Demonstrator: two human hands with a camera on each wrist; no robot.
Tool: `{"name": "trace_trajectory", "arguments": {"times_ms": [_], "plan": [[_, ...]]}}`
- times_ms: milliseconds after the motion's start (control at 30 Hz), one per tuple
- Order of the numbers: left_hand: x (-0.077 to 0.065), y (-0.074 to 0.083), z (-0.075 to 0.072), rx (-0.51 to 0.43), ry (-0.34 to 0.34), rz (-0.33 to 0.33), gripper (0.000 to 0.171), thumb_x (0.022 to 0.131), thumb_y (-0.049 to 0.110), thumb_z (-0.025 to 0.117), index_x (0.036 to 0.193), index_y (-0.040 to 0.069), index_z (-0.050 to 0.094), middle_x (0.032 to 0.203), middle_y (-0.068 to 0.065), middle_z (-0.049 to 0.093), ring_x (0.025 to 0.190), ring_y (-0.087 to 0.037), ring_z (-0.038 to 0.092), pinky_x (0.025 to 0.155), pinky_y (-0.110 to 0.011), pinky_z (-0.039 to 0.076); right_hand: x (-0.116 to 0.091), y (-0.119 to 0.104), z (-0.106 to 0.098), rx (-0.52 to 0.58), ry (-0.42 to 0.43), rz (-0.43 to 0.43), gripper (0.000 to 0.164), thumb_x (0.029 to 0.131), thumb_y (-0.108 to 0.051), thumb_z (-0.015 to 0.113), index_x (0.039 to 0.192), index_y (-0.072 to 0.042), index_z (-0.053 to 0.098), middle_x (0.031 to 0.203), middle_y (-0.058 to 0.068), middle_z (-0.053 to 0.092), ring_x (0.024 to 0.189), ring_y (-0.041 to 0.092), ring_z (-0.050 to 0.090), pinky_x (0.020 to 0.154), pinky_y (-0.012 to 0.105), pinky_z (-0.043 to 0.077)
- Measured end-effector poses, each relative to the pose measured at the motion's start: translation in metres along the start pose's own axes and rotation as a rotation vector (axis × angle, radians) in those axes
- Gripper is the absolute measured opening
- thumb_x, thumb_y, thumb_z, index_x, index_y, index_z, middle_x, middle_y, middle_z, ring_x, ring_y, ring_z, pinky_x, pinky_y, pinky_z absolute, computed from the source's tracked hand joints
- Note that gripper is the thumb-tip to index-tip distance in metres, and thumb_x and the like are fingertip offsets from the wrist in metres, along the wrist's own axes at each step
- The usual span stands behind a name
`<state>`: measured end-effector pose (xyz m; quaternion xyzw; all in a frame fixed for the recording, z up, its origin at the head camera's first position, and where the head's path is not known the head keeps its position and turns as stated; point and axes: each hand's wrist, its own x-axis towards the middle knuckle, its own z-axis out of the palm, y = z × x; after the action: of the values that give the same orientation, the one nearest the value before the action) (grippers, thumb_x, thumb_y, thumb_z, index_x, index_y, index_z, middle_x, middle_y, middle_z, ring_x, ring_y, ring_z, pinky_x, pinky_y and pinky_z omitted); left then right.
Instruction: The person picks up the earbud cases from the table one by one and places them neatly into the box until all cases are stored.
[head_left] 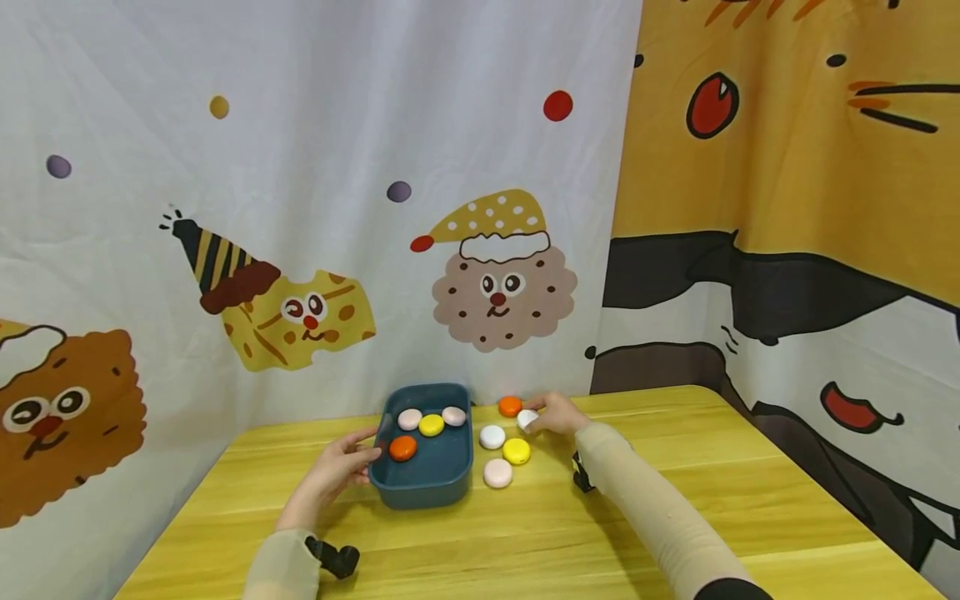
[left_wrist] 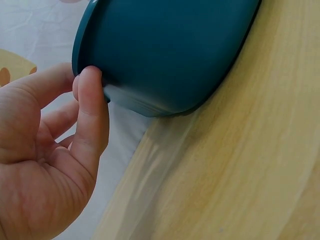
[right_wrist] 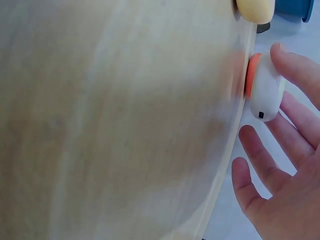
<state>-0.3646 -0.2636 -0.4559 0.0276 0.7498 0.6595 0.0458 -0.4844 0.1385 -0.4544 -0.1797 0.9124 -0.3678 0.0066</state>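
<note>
A dark teal open-topped bin (head_left: 420,497) stands on the wooden table, holding an orange disc (head_left: 402,448), a yellow disc (head_left: 431,426) and two pale pink discs (head_left: 409,419). At its left side my left hand (head_left: 337,471) pinches the rim between thumb and fingers; the left wrist view shows this hand (left_wrist: 60,130) against the bin wall (left_wrist: 160,55). My right hand (head_left: 557,414) pinches a smooth white rounded disc (head_left: 527,420). In the right wrist view that white disc (right_wrist: 266,95), with a small dark slot, sits between thumb and fingers of the hand (right_wrist: 285,165).
Between the bin and my right hand lie an orange disc (head_left: 510,406), another white disc (head_left: 492,437), a yellow disc (head_left: 516,451) and a pale pink disc (head_left: 498,473). A printed curtain (head_left: 480,108) hangs behind the wooden table (head_left: 465,554).
</note>
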Motion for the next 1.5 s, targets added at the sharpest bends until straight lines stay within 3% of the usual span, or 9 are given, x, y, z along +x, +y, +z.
{"name": "trace_trajectory", "arguments": {"times_ms": [467,867,1167,1500], "plan": [[-0.001,0.000,-0.001,-0.018,-0.018,0.006,0.062,0.095,0.010,0.063,0.148,-0.003,0.034,0.113,-0.025,0.060,0.061,-0.012,0.057,0.058,-0.024,0.054,-0.001,0.006,-0.006,0.160,0.008,-0.017,0.045,0.077,-0.009,0.080,0.118,0.003,0.067,0.116,0.015,0.065,0.111,0.031,0.055,0.100,0.047,0.040],[0.001,0.003,-0.002,-0.020,-0.013,0.001,0.061,0.095,0.011,0.062,0.148,-0.002,0.034,0.118,-0.027,0.058,0.061,-0.012,0.055,0.060,-0.026,0.055,0.000,-0.007,-0.018,0.127,0.035,-0.061,0.044,0.079,-0.012,0.080,0.118,0.004,0.067,0.115,0.016,0.066,0.106,0.029,0.059,0.091,0.042,0.048],[-0.001,0.004,0.000,-0.023,0.008,-0.014,0.058,0.096,0.009,0.060,0.148,0.000,0.036,0.120,-0.029,0.057,0.062,-0.012,0.056,0.061,-0.026,0.055,0.001,-0.014,-0.025,0.137,0.034,-0.045,0.046,0.079,-0.015,0.080,0.121,0.001,0.066,0.120,0.016,0.064,0.106,0.028,0.060,0.088,0.039,0.050],[-0.001,0.001,-0.001,-0.030,-0.030,-0.003,0.061,0.097,0.009,0.059,0.149,-0.002,0.031,0.121,-0.029,0.056,0.063,-0.011,0.058,0.061,-0.025,0.055,0.003,-0.022,-0.037,0.126,0.045,-0.099,0.046,0.080,-0.012,0.078,0.122,0.004,0.064,0.121,0.020,0.063,0.107,0.031,0.061,0.088,0.041,0.051]]}}
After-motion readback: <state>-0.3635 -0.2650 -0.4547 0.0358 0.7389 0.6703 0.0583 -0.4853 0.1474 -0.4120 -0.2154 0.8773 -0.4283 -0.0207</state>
